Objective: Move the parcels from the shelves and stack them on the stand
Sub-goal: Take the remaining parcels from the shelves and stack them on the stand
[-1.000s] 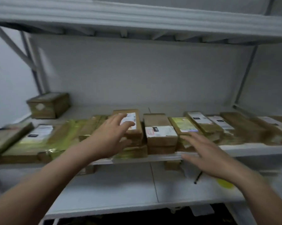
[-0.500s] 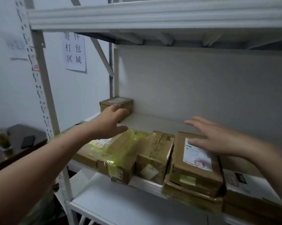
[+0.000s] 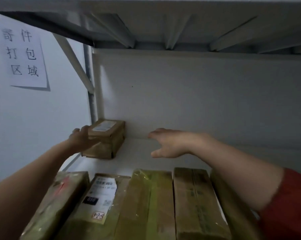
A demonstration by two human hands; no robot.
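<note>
Arms outstretched: your left hand (image 3: 83, 140) lies open against the parcel (image 3: 109, 135) in the back-left corner of the shelf (image 3: 137, 153), right hand (image 3: 172, 142) hovering splayed.

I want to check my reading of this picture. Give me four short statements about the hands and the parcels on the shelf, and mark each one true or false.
1. The left hand touches the small box at the back left of the shelf. True.
2. The right hand holds a parcel. False: it is open above the bare shelf and holds nothing.
3. A paper sign hangs on the wall left of the shelf. True.
4. The small box lies on the front row of parcels. False: it stands alone at the back, apart from that row.
</note>
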